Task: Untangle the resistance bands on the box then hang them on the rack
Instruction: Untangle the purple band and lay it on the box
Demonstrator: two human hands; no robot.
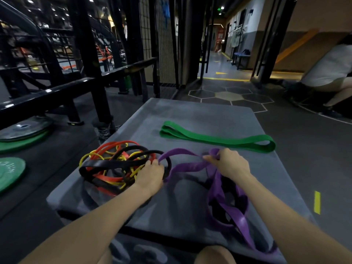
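On the grey box [190,119] lies a tangle of black, red and yellow resistance bands [118,164] at the left. A purple band [224,202] runs from that tangle across to the right and droops toward the box's near edge. My left hand [152,174] grips the bands where the purple one meets the black loop. My right hand [230,164] pinches a fold of the purple band. A green band [217,139] lies flat and separate at the far side of the box.
Black steel rack frames [89,60] and a wire mesh panel [162,44] stand to the left and ahead. Weight plates [21,134] lie on the floor at left. A person [329,73] crouches at the far right. A corridor opens ahead.
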